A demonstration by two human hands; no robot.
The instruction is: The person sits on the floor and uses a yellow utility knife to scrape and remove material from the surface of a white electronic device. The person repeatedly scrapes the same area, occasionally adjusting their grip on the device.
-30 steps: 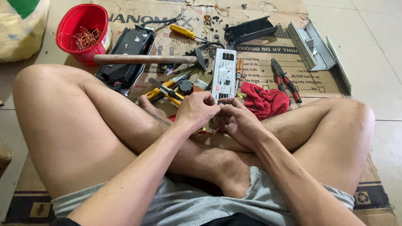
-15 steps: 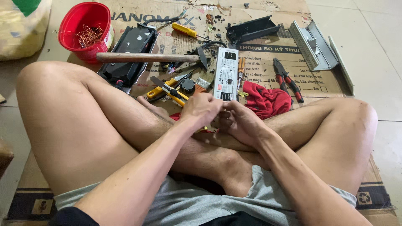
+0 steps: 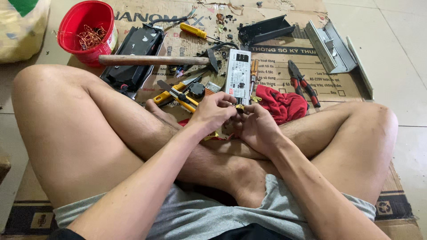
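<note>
I sit cross-legged on a sheet of cardboard [image 3: 400, 209]. My left hand [image 3: 212, 112] and my right hand [image 3: 257, 126] meet above my shins. Their fingertips pinch a small dark and yellow part [image 3: 239, 107] between them; most of it is hidden by the fingers. Just beyond the hands lie a silver rectangular power supply unit [image 3: 238, 76], a red cloth [image 3: 282, 105] and a yellow utility knife [image 3: 176, 95].
A red bucket [image 3: 73, 23] holding copper wire stands at the far left. A wooden-handled hammer [image 3: 151, 60], a black casing [image 3: 135, 55], a yellow screwdriver [image 3: 193, 30], red-handled pliers [image 3: 303, 84], a black bracket [image 3: 265, 29] and grey metal channels [image 3: 331, 44] lie on the cardboard.
Both hands stay together on the small part, with only slight finger movement. The view has shifted a little.
</note>
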